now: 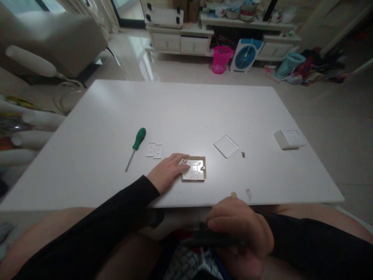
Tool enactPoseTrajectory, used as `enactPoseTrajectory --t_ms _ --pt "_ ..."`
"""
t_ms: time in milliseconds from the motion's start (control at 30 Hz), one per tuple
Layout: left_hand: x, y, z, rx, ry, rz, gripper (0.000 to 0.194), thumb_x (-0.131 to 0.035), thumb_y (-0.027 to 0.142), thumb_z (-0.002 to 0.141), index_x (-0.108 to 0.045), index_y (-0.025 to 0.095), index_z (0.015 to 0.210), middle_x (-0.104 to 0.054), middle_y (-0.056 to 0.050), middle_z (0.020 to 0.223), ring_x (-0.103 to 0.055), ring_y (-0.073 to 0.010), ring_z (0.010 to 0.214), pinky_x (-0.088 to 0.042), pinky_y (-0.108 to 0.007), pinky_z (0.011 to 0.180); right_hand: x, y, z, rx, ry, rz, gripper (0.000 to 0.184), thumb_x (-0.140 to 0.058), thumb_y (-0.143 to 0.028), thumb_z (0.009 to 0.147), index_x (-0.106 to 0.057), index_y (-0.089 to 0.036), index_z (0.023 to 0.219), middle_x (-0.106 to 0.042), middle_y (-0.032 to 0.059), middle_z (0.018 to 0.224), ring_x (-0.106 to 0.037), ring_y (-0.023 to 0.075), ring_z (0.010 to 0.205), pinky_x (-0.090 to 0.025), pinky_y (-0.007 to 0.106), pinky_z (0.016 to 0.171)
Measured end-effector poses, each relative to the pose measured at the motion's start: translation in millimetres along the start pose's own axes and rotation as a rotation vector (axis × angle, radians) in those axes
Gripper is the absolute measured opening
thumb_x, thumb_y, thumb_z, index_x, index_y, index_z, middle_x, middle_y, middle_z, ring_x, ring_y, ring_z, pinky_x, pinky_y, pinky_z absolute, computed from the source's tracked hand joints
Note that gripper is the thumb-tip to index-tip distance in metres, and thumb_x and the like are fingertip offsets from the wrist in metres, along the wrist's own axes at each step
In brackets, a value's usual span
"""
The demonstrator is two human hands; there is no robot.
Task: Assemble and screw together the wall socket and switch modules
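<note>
My left hand [167,171] rests on the white table [180,112], fingers stretched flat onto the left edge of a square beige wall-box frame [195,168]. My right hand [241,229] is below the table's front edge, over my lap, with its fingers closed round a dark, flat object [210,238]. A green-handled screwdriver [135,147] lies to the left. Two small white rocker pieces [154,150] lie beside it. A square white cover plate [226,146] and a small screw [243,154] sit right of the frame.
A white switch unit [290,139] lies near the table's right edge. Small bits [248,193] lie at the front edge. Behind the table stand a pink basket [221,58], a blue fan [244,55], a teal basket [290,64] and a low white cabinet [180,39].
</note>
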State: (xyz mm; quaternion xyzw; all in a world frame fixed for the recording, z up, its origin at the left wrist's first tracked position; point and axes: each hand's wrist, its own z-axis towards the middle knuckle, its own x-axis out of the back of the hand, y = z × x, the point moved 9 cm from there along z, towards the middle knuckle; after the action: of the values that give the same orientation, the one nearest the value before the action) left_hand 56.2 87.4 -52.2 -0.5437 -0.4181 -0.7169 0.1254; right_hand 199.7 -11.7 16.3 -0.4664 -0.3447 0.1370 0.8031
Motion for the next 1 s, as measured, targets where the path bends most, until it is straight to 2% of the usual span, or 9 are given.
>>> enactPoseTrajectory --t_ms 100,233,333,433,567,667,833,933,1000 --pt "-4.6 -1 5 0.005 -0.042 0.068 0.019 -0.060 0.007 0.094 -0.070 0.017 0.107 -0.056 -0.017 0.146 -0.052 -0.0338 0.134 -0.051 -0.057 0.105 1 -3 1 0.075 -0.055 -0.044 0.038 -0.064 -0.037 0.079 -0.067 -0.031 0.116 -0.071 0.0041 0.079 -0.065 0.0220 0.062 -0.053 0.036 0.057" --pt "-5.5 4 5 0.002 0.008 0.103 0.007 -0.070 0.017 0.092 -0.070 0.018 0.100 -0.059 -0.015 0.144 -0.045 -0.0376 0.140 -0.045 -0.060 0.110 2 -17 4 0.239 -0.008 -0.124 0.041 -0.056 -0.031 0.079 -0.061 -0.026 0.119 -0.067 0.0020 0.076 -0.059 0.0183 0.057 -0.047 0.031 0.051" --pt "-11.8 8 4 0.001 0.041 0.057 0.026 -0.082 0.036 0.085 -0.067 0.020 0.100 -0.057 -0.013 0.147 -0.041 -0.0399 0.143 -0.041 -0.062 0.112 1 -33 8 0.401 0.010 -0.117 0.041 -0.052 -0.030 0.077 -0.057 -0.022 0.116 -0.061 -0.0007 0.070 -0.052 0.0157 0.051 -0.036 0.028 0.044" --pt "-17.7 4 4 0.017 0.004 -0.003 0.044 -0.087 0.038 0.076 -0.063 0.022 0.109 -0.047 -0.015 0.158 -0.035 -0.0407 0.149 -0.039 -0.062 0.114 0 -35 13 0.397 -0.028 -0.127 0.039 -0.049 -0.028 0.076 -0.057 -0.019 0.113 -0.058 -0.0009 0.070 -0.048 0.0147 0.050 -0.031 0.029 0.043" --pt "-19.5 -9 3 0.040 -0.115 0.049 0.036 -0.078 0.020 0.075 -0.063 0.021 0.109 -0.036 -0.015 0.168 -0.028 -0.0402 0.156 -0.028 -0.066 0.120 -2 -33 14 0.332 -0.079 -0.134 0.043 -0.050 -0.020 0.076 -0.057 -0.020 0.118 -0.062 -0.0002 0.074 -0.051 0.0151 0.053 -0.031 0.030 0.045" --pt "-16.0 -18 1 0.062 -0.171 0.103 0.031 -0.069 0.010 0.078 -0.065 0.021 0.107 -0.034 -0.013 0.169 -0.025 -0.0390 0.158 -0.024 -0.068 0.121 5 -26 16 0.186 -0.034 -0.003 0.043 -0.057 -0.019 0.080 -0.055 -0.023 0.123 -0.068 0.0015 0.085 -0.060 0.0155 0.064 -0.042 0.027 0.052" --pt "-9.5 -27 -3 0.043 -0.192 0.179 0.039 -0.057 -0.003 0.086 -0.072 0.025 0.109 -0.037 -0.007 0.169 -0.029 -0.0344 0.158 -0.025 -0.067 0.121 36 14 18 -0.286 0.253 0.313 0.040 -0.075 -0.027 0.083 -0.057 -0.026 0.118 -0.065 0.0004 0.093 -0.061 0.0162 0.078 -0.053 0.029 0.067" --pt "-4.1 -32 -2 0.039 -0.147 0.238 0.025 -0.059 0.006 0.094 -0.076 0.025 0.098 -0.042 -0.005 0.167 -0.032 -0.0338 0.157 -0.024 -0.067 0.122 60 35 20 -0.428 0.445 0.510 0.036 -0.077 -0.029 0.081 -0.058 -0.027 0.112 -0.063 -0.0010 0.093 -0.060 0.0159 0.078 -0.053 0.028 0.065" --pt "-3.4 -31 0 0.020 -0.137 0.261 0.018 -0.062 0.012 0.096 -0.076 0.024 0.091 -0.045 -0.005 0.165 -0.032 -0.0336 0.156 -0.024 -0.065 0.123 81 45 22 -0.462 0.585 0.627 0.035 -0.075 -0.027 0.080 -0.056 -0.028 0.109 -0.064 -0.0015 0.094 -0.060 0.0156 0.074 -0.050 0.026 0.056"
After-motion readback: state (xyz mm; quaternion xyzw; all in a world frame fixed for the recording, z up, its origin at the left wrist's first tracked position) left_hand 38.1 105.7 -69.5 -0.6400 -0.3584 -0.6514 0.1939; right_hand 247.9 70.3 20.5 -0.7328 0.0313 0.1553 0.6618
